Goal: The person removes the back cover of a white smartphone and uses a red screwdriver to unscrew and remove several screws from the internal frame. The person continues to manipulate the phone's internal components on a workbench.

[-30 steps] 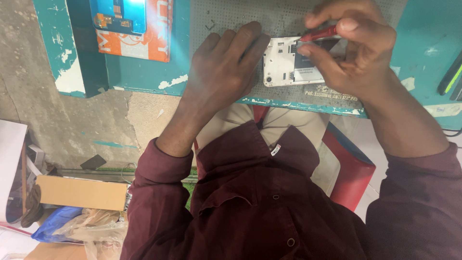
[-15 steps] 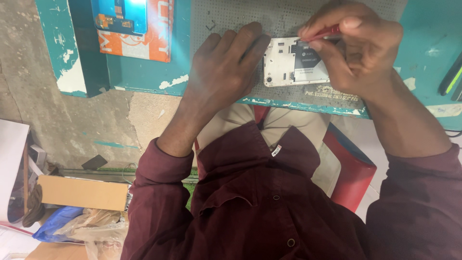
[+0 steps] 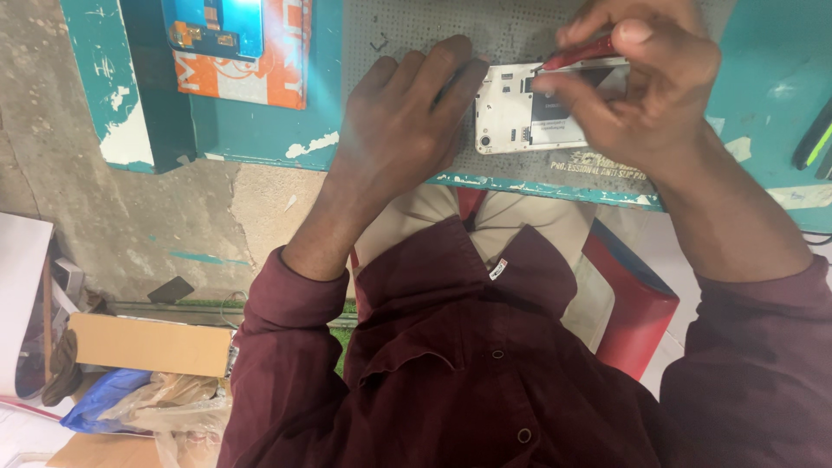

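We see a white, opened mobile phone with its back cover off (image 3: 529, 117) lying flat on a grey perforated work mat (image 3: 407, 30) near the front edge of the chipped teal-painted bench (image 3: 260, 130). The left hand (image 3: 399, 130) lies palm down on the mat, fingers stretched out together rather than curled into any grip, and its fingertips touch the phone's left end. The right hand (image 3: 646, 91) hovers over the phone's right half and covers it; its grip is narrow, thumb and fingers pinched around a slim red-handled tool (image 3: 579, 55) whose point meets the phone's upper edge. We cannot tell what kind of tip the tool has, as the fingers hide it. Toward the bench's back left corner an orange and white flat box (image 3: 277, 74) lies with a blue circuit-board part (image 3: 212, 26) resting on top of it. At the right edge of the bench a dark pen-like tool with a green stripe (image 3: 815, 139) lies well apart from the phone. Below the bench's front edge we see our dark red shirt sleeves and a red seat (image 3: 637, 312).
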Demonstrator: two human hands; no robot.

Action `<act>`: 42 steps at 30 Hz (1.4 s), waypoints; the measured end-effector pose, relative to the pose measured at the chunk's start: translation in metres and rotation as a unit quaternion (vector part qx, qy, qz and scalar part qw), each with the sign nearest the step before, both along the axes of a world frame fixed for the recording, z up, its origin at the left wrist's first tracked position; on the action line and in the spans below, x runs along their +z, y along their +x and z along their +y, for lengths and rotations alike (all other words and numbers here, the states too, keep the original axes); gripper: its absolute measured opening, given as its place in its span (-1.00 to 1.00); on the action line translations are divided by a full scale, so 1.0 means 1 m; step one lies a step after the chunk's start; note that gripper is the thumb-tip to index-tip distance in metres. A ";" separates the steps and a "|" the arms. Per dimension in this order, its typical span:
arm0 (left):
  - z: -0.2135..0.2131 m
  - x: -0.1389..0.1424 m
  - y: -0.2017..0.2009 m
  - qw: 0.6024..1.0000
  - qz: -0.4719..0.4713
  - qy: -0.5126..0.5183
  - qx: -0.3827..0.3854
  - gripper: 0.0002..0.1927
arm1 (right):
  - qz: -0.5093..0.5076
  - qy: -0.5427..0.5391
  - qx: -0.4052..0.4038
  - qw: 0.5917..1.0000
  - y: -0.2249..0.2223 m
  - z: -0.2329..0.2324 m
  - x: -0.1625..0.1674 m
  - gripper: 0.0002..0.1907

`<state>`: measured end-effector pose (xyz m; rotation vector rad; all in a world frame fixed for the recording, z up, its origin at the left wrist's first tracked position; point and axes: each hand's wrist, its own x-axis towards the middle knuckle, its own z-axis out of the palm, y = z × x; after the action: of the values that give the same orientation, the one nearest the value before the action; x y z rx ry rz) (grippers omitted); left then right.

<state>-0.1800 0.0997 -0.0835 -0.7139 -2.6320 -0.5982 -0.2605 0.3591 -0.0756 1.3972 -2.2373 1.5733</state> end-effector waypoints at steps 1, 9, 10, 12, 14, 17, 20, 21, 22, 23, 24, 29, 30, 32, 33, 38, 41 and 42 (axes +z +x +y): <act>0.000 0.000 0.000 1.000 0.000 0.001 -0.001 -0.66 | -0.029 -0.015 0.016 0.999 0.000 0.000 -0.001 -0.12; 0.001 -0.001 0.000 1.000 0.002 -0.005 0.001 -0.67 | -0.025 0.007 0.028 0.999 0.001 0.002 -0.001 -0.16; 0.001 -0.002 0.001 1.000 0.002 -0.003 -0.001 -0.67 | -0.040 -0.009 0.033 0.999 0.001 0.002 0.000 -0.16; 0.001 -0.002 0.001 1.000 0.002 -0.002 0.000 -0.66 | -0.063 -0.033 0.042 0.997 0.003 0.000 -0.001 -0.17; 0.000 -0.003 0.001 1.000 0.002 0.000 -0.001 -0.65 | -0.077 -0.040 0.052 0.995 0.003 -0.001 -0.002 -0.19; -0.001 -0.003 0.002 1.000 0.001 0.004 -0.002 -0.65 | -0.024 -0.020 0.038 0.999 0.003 -0.001 -0.003 -0.18; -0.001 -0.003 0.003 1.000 0.006 0.004 -0.003 -0.65 | -0.049 -0.029 0.032 0.998 0.004 -0.002 -0.002 -0.16; -0.001 -0.003 0.004 1.000 0.004 0.005 -0.004 -0.64 | -0.063 -0.034 0.037 0.997 0.005 -0.002 -0.001 -0.17; -0.002 -0.003 0.004 1.000 0.003 0.006 -0.006 -0.62 | -0.076 -0.039 0.042 0.995 0.006 -0.002 -0.001 -0.17; -0.002 -0.002 0.004 1.000 0.006 0.003 -0.005 -0.62 | -0.076 -0.040 0.050 0.995 0.007 -0.002 0.000 -0.20; -0.002 -0.003 0.004 1.000 0.007 0.000 -0.004 -0.62 | -0.066 -0.032 0.046 0.996 0.008 -0.002 0.001 -0.20; -0.001 -0.001 0.006 1.000 0.002 0.006 -0.004 -0.65 | -0.042 -0.009 0.015 0.999 0.010 0.000 -0.001 -0.15; -0.001 0.000 0.006 1.000 0.004 0.006 -0.004 -0.65 | -0.050 -0.016 0.016 0.998 0.011 0.000 -0.002 -0.15; -0.001 0.001 0.007 1.000 0.005 0.008 -0.005 -0.65 | -0.062 -0.027 0.020 0.998 0.014 0.003 -0.004 -0.16; -0.002 0.001 0.008 1.000 0.005 0.009 -0.005 -0.65 | -0.059 -0.033 0.018 0.998 0.014 0.004 -0.005 -0.16; -0.004 0.002 0.012 1.000 0.006 0.006 0.000 -0.63 | -0.044 -0.053 0.005 0.998 0.020 0.002 -0.004 -0.17; -0.004 0.002 0.015 1.000 0.016 0.006 0.005 -0.67 | -0.031 -0.051 0.019 0.998 0.023 -0.007 -0.001 -0.16; -0.003 0.003 0.017 1.000 0.018 0.011 0.006 -0.66 | -0.023 -0.049 0.021 0.998 0.023 -0.010 0.000 -0.17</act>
<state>-0.1634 0.0963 -0.0806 -0.6944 -2.5908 -0.6028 -0.2371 0.3495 -0.0755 1.4043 -2.1375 1.7196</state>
